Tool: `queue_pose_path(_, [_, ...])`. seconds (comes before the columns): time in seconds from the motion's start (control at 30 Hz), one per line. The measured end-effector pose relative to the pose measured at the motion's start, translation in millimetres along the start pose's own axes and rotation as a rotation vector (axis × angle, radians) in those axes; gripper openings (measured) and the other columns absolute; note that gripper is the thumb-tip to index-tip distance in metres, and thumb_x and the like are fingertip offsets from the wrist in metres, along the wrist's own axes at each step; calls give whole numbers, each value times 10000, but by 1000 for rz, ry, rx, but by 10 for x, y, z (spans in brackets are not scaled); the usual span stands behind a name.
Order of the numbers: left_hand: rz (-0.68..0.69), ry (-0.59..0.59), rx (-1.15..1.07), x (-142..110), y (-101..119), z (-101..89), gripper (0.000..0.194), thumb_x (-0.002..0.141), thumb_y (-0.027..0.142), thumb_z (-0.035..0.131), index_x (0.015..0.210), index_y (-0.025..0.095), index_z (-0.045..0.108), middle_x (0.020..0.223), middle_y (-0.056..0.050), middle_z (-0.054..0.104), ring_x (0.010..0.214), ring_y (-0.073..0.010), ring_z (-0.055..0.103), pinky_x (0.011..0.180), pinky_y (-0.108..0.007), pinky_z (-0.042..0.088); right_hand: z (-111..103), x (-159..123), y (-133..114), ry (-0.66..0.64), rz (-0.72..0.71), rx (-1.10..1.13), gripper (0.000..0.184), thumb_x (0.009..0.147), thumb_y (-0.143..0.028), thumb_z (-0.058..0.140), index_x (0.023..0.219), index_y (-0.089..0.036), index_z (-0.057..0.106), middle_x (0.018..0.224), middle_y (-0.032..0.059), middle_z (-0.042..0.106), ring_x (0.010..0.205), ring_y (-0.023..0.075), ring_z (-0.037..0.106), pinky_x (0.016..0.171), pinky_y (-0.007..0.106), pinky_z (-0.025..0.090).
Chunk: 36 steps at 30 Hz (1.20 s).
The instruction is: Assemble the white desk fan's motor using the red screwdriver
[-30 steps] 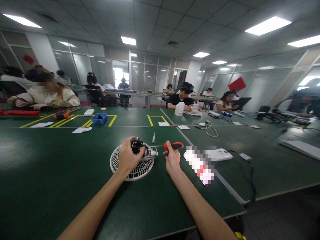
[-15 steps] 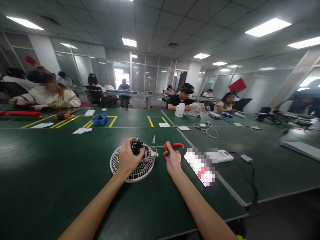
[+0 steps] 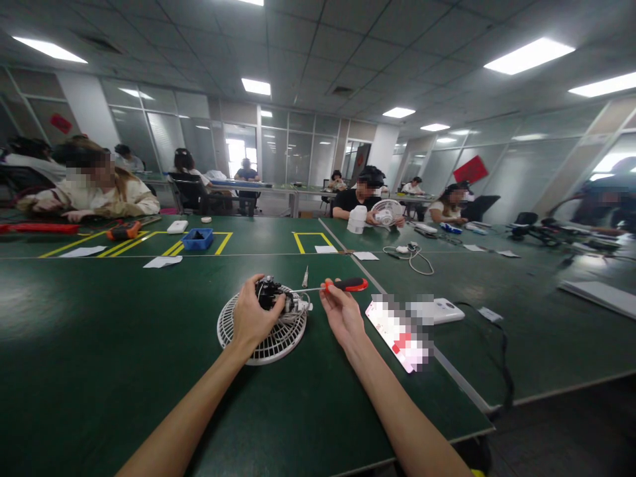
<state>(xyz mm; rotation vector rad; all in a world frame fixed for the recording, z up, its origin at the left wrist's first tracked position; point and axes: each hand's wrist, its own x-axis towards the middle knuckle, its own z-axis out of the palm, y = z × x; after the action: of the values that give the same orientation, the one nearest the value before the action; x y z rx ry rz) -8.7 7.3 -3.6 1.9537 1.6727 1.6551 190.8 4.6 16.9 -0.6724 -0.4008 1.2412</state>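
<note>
My left hand (image 3: 254,317) is closed around the black motor housing (image 3: 268,291) of a fan. Beneath it a round white fan grille (image 3: 271,350) lies on the green table, with wires and small white parts (image 3: 297,306) beside the motor. In the fingers of my right hand (image 3: 344,311) is a screwdriver (image 3: 350,285) with a red and black handle. Its shaft points left, and the tip is at the right side of the motor; whether it touches a screw I cannot tell. A small clear-handled screwdriver (image 3: 305,277) lies just beyond.
A lit phone (image 3: 392,331) and a white device (image 3: 440,311) lie right of my right hand. Farther off are a blue bin (image 3: 197,239), a coiled white cable (image 3: 422,258) and paper slips (image 3: 163,262). Across the table a person (image 3: 360,199) holds another fan (image 3: 387,212).
My right hand has turned palm-up a little, with its fingers more extended, and the screwdriver handle has risen slightly. The person opposite has tilted their fan upright. My left hand barely moved.
</note>
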Motion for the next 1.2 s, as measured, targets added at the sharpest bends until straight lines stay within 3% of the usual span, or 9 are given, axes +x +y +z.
queue_pose_path(0.13, [23,-6,12,-1,11,-7,582,810,464,720,1286,192,526,1224,-134,656,1120,-313,652,990,-500,538,46,-19,-21,50,39,39,315,628,-3,771,821,-221,651,839,1,781,822,164,759,808,291,642])
queue_pose_path(0.3, [24,-20,2,-2,51,-20,592,811,504,718,1281,195,534,1216,-131,660,1115,-314,655,974,-498,543,50,-20,54,135,90,11,203,722,-151,849,792,-210,667,788,27,756,717,154,729,718,267,649])
queue_pose_path(0.5, [11,-10,7,-1,38,-7,587,817,526,716,1269,195,541,1214,-128,659,1116,-315,653,972,-491,537,42,-22,104,174,85,-24,295,686,-239,927,737,-200,639,575,-42,600,551,111,628,558,198,589])
queue_pose_path(0.9, [-20,-11,-10,4,48,-7,585,827,570,686,1257,196,557,1208,-128,666,1109,-313,660,981,-498,539,66,-58,69,172,38,-13,279,650,-150,928,766,-145,674,646,-7,701,591,100,665,565,164,581])
queue_pose_path(1.2, [-21,-21,-4,0,37,-6,599,826,580,678,1263,190,554,1207,-132,661,1106,-322,656,972,-514,540,122,-70,-6,207,87,73,246,684,25,778,733,-166,631,719,9,745,717,125,743,737,199,634])
